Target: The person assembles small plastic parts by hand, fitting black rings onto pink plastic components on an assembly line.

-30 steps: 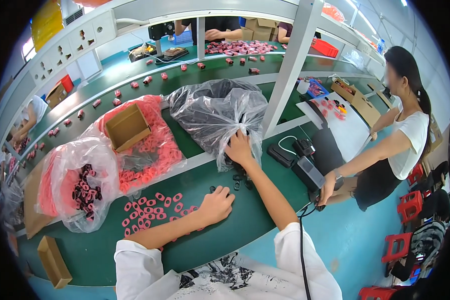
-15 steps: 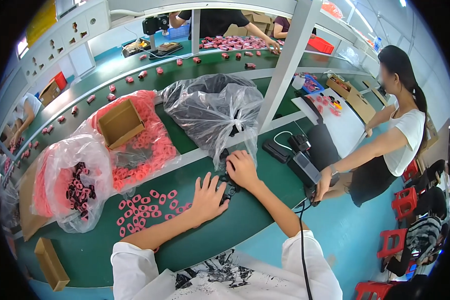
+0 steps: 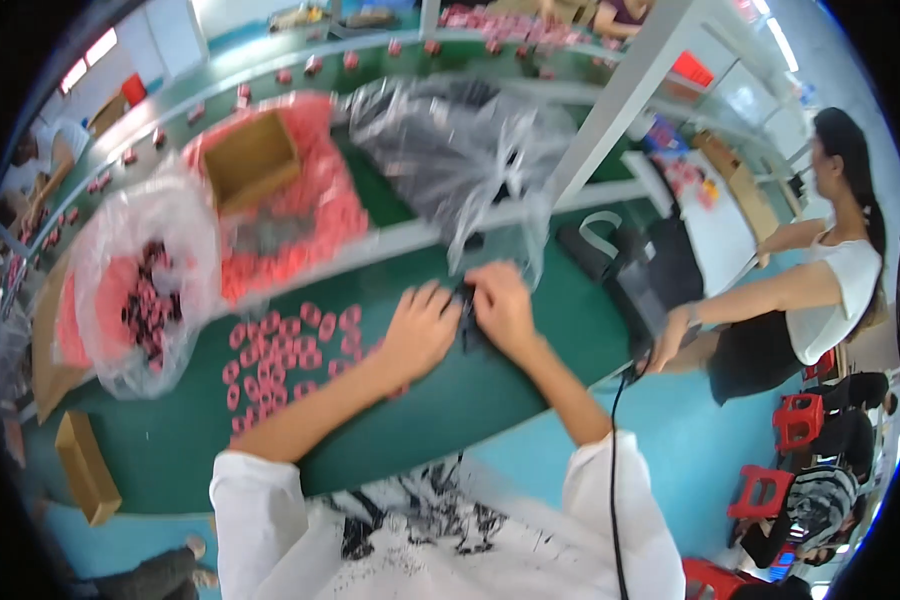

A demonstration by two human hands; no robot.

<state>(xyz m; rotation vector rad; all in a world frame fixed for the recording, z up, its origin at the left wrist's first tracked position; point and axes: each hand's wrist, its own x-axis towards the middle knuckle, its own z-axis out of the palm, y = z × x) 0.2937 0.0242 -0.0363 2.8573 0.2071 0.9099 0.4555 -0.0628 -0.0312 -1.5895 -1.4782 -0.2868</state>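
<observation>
My left hand (image 3: pixel 420 328) and my right hand (image 3: pixel 500 307) meet over a small heap of black parts (image 3: pixel 467 322) on the green table (image 3: pixel 450 400). The fingers of both hands touch the black pieces; the picture is blurred, so a firm hold is hard to make out. Several pink rings (image 3: pixel 285 345) lie scattered just left of my left hand. Directly behind my hands sits a clear plastic bag of black parts (image 3: pixel 460 150).
A clear bag of pink and black rings (image 3: pixel 140 290) lies at the left. A brown box (image 3: pixel 252 160) rests on a pile of pink parts (image 3: pixel 300 230). A small cardboard box (image 3: pixel 85 465) sits at the near left. A person in a white top (image 3: pixel 830 290) stands to the right.
My right hand left the plastic bag and came down to the table. Both hands drew together over the black parts. My head moved closer and the view blurred.
</observation>
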